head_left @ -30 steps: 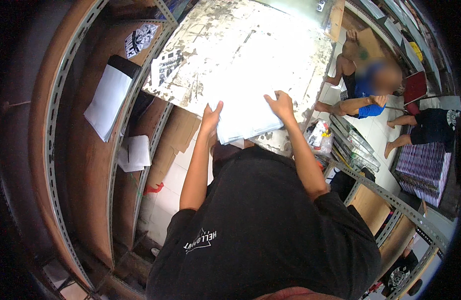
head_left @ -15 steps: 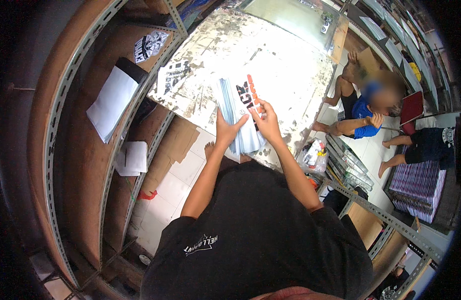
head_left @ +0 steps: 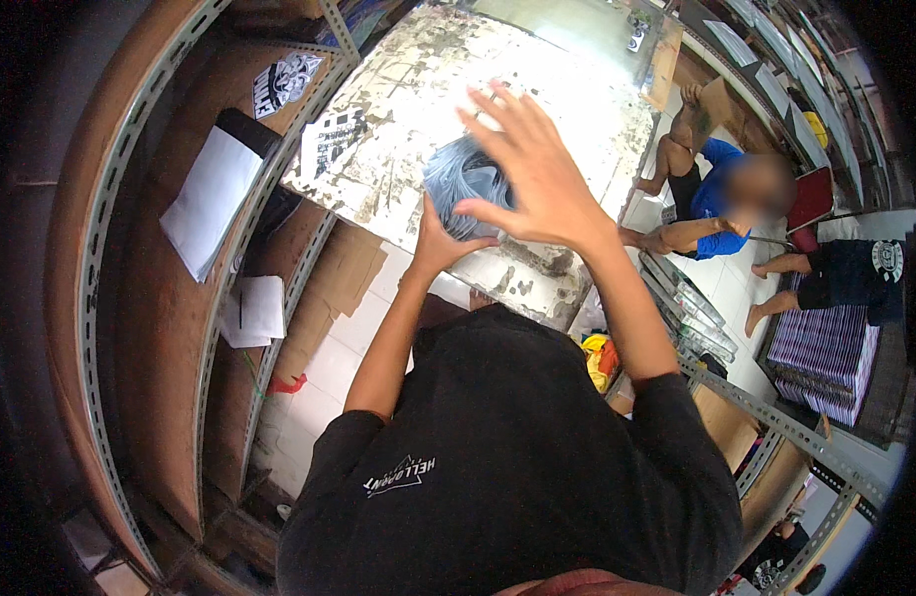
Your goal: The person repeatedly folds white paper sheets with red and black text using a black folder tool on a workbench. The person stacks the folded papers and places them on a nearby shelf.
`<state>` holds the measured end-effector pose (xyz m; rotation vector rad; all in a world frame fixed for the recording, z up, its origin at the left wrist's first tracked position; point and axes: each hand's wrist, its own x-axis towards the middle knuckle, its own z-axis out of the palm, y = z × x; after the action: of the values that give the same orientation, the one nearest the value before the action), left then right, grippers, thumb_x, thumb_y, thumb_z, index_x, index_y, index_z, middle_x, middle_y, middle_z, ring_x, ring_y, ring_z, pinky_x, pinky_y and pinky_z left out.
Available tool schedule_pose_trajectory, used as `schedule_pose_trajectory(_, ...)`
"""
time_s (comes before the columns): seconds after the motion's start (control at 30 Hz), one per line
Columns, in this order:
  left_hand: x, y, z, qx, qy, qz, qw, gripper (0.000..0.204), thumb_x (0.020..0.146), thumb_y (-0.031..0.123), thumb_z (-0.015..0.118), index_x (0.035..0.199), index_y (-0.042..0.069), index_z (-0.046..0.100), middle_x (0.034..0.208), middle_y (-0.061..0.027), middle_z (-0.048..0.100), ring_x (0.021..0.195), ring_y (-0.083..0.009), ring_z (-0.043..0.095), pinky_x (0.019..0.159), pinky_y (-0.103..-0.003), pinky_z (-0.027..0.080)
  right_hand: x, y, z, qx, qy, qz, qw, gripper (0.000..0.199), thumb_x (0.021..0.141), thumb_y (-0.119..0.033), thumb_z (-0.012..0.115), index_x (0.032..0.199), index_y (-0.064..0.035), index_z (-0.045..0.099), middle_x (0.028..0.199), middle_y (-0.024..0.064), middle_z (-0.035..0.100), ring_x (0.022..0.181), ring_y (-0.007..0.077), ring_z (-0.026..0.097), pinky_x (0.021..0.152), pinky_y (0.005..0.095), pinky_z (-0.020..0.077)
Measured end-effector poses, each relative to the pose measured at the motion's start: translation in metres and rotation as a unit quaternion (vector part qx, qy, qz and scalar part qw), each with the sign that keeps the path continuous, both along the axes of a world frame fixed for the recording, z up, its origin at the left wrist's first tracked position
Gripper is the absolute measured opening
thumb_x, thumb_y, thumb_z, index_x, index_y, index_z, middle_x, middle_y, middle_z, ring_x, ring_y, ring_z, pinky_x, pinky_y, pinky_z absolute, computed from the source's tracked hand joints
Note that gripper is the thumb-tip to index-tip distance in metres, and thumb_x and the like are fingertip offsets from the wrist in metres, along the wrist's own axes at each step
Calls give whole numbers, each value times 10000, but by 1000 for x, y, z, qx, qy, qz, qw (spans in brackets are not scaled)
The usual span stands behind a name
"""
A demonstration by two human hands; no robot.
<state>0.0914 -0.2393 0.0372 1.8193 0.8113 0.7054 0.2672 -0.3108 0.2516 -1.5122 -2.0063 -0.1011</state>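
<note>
A bundle of thin, pale blue-grey printed sheets [head_left: 456, 179] is bent into a curl over the near part of a paint-stained white table [head_left: 388, 204]. My left hand [head_left: 443, 243] grips it from below and the left, thumb reaching across its near end. My right hand [head_left: 547, 179] is raised at the bundle's right side, fingers spread and slightly blurred. Its thumb lies in front of the bundle, and I cannot tell whether it touches. The right hand hides the bundle's right part; the print seen earlier does not show.
On the table's left edge lies a printed sheet [head_left: 329, 144]. Wooden shelves [head_left: 145, 288] with white papers [head_left: 211, 204] stand at left. A person in blue [head_left: 721, 164] sits at right, near another person's legs [head_left: 785, 298] and a striped stack [head_left: 825, 348].
The bundle, upright with its printed face showing, is now curled with its sheet edges showing. My right hand has let go, risen and spread its fingers; my left still grips.
</note>
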Motion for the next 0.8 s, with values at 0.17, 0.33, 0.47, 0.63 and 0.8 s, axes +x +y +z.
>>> schedule_pose_trajectory(0.17,-7,14,-31,22,9,-13,1000,1484,475,460,998,1475,-171,101,1482,-349,330,1404,-409,368,1156,-456,318,-4,23,6,-53,-103,67,991,910,849,-760,518,1517,-151,410,1564,168,373,1485,363,261,1206,582,147)
schedule_pose_trajectory(0.33,-4,3,10,72,-14,19,997,1481,468,452,1002,1486,-149,109,1473,-346,348,1389,-410,391,1136,-447,350,-3,35,-11,-89,-133,117,980,863,863,-750,516,1513,-191,420,1580,139,359,1490,338,263,1209,592,133)
schedule_pose_trajectory(0.47,-9,13,-10,0,19,-22,1000,1482,468,454,1001,1489,-144,108,1472,-340,355,1382,-402,405,1130,-440,362,-18,40,-19,-92,-145,93,981,792,911,-711,472,1520,-207,413,1582,115,366,1486,315,283,1213,591,121)
schedule_pose_trajectory(0.63,1,29,-4,-24,106,-102,989,1426,498,448,991,1489,-131,145,1451,-325,393,1377,-384,417,1143,-440,344,-12,45,-4,-41,-150,81,985,782,913,-715,461,1514,-216,423,1579,115,371,1495,313,263,1210,601,117)
schedule_pose_trajectory(0.8,-17,13,-3,80,-26,-43,996,1100,656,382,934,1426,-99,313,1389,-316,459,1291,-400,488,1116,-456,365,-16,45,-32,-72,-127,51,988,796,919,-749,398,1511,-218,427,1583,113,363,1498,322,252,1207,613,99)
